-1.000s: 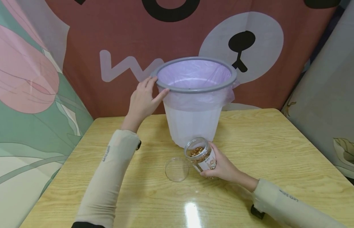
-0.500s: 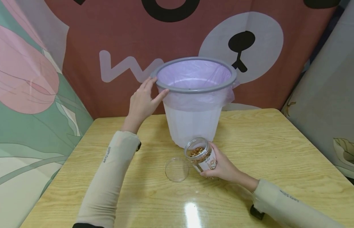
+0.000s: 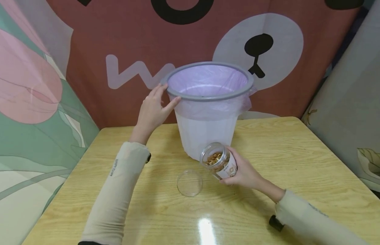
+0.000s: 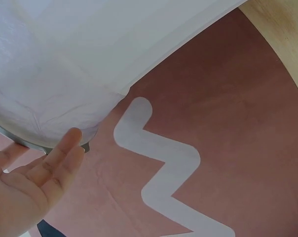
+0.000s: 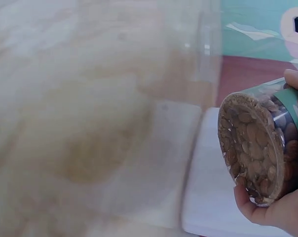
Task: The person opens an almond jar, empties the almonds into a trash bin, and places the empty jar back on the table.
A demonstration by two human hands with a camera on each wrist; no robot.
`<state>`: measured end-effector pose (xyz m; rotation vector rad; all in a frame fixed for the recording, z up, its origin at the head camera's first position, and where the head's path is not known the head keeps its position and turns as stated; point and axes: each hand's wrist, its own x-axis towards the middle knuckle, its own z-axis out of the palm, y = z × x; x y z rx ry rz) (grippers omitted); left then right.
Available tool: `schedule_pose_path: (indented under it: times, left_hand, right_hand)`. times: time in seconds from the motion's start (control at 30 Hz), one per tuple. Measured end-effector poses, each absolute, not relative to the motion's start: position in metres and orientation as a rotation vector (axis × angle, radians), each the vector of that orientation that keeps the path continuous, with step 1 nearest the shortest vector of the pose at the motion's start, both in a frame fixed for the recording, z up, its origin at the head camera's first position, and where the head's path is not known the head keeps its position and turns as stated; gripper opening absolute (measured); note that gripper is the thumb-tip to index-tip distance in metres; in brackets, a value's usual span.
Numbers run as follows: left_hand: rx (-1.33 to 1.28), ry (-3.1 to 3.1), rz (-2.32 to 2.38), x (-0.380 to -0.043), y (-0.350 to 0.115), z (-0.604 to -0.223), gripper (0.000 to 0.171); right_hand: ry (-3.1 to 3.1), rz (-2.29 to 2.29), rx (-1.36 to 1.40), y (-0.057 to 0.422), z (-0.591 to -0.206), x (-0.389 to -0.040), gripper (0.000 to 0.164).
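Observation:
In the head view my right hand (image 3: 244,173) grips a clear jar (image 3: 229,167) with a printed label, tilted with its open mouth up and toward the left. Almonds (image 5: 255,143) fill its base in the right wrist view. A white trash bin (image 3: 205,134) stands behind it, lined with a thin purple bag (image 3: 208,80) under a grey rim (image 3: 209,98). My left hand (image 3: 150,111) rests against the rim's left side with its fingers extended. A round clear lid (image 3: 190,183) lies on the table, left of the jar.
The wooden table (image 3: 284,160) backs onto a reddish-brown cloth (image 3: 131,41) with a cartoon bear print. A floral cloth (image 3: 27,78) hangs at the left and a grey one (image 3: 349,102) at the right.
My right hand has lifted the jar slightly and moved it a little right, and its almonds show more. My left hand stays at the bin's rim.

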<state>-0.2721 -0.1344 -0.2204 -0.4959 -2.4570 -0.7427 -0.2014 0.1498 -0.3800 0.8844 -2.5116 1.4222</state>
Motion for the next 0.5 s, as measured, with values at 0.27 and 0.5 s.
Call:
schedule_pose_path:
  times: [0.27, 0.5]
  left_hand:
    - [-0.492, -2.45, -0.715, -0.273, -0.134, -0.22, 0.07]
    - [-0.495, -2.45, -0.71, -0.273, -0.133, -0.221, 0.069]
  right_hand:
    - [-2.483, 1.36, 0.804, 0.163, -0.358, -0.2, 0.102]
    - [-2.452, 1.282, 0.735, 0.173, -0.335, -0.194, 0.096]
